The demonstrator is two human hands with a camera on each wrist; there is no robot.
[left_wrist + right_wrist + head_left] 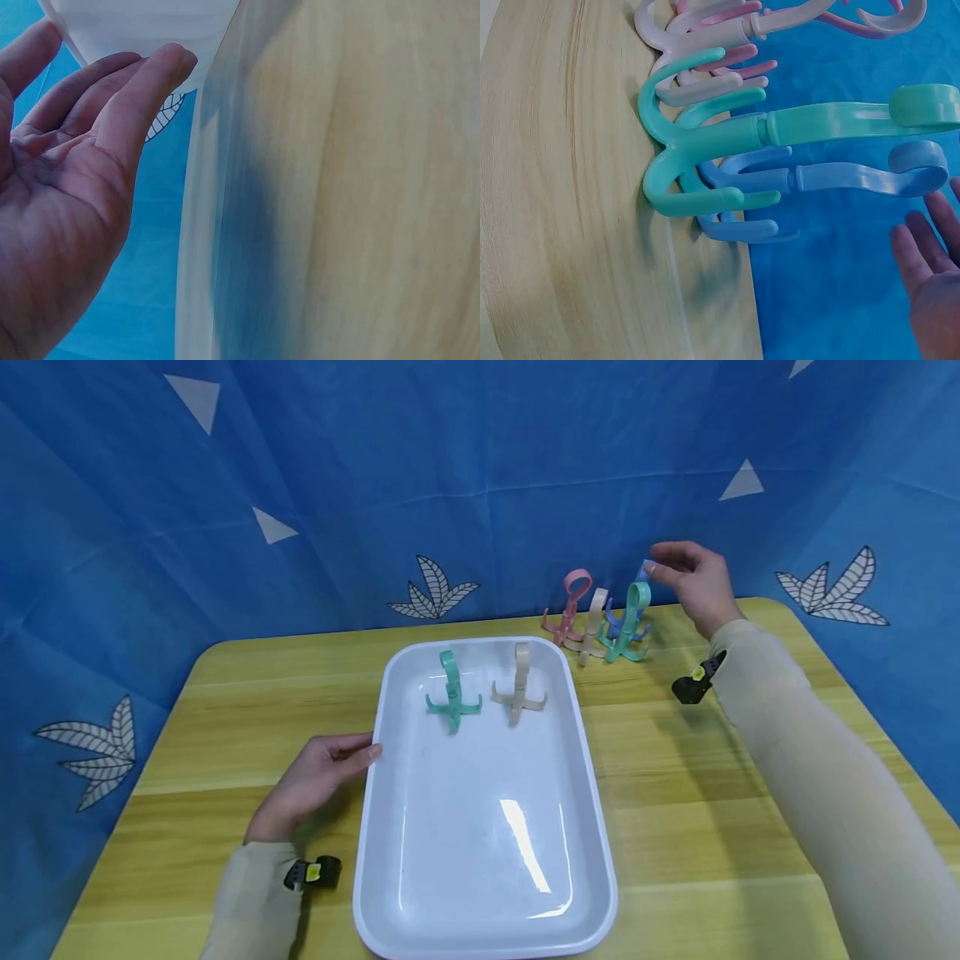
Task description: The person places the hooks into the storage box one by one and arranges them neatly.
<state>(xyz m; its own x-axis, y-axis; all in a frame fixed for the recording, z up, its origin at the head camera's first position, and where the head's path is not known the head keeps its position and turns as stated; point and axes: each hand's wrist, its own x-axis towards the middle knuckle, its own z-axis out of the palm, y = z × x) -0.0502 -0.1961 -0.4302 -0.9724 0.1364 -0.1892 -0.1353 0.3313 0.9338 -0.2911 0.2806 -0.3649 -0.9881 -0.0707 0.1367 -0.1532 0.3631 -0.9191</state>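
Note:
My left hand (318, 781) holds the left rim of a white plastic tray (480, 802), thumb over the rim and fingers against the outside wall. Inside the tray, toward its far end, stand a green multi-prong hook (453, 693) and a beige one (520, 687). My right hand (693, 581) is at the looped top of a blue hook (832, 178) beyond the tray's far right corner. Its fingers (911, 259) are spread and uncurled right at that loop. A second green hook (720, 139) partly hides the blue one in the head view.
Beside the blue hook stand another beige hook (592, 631) and a pink hook (572, 610), close together. The wooden table (285, 693) ends at a blue cloth backdrop (480, 485) behind them.

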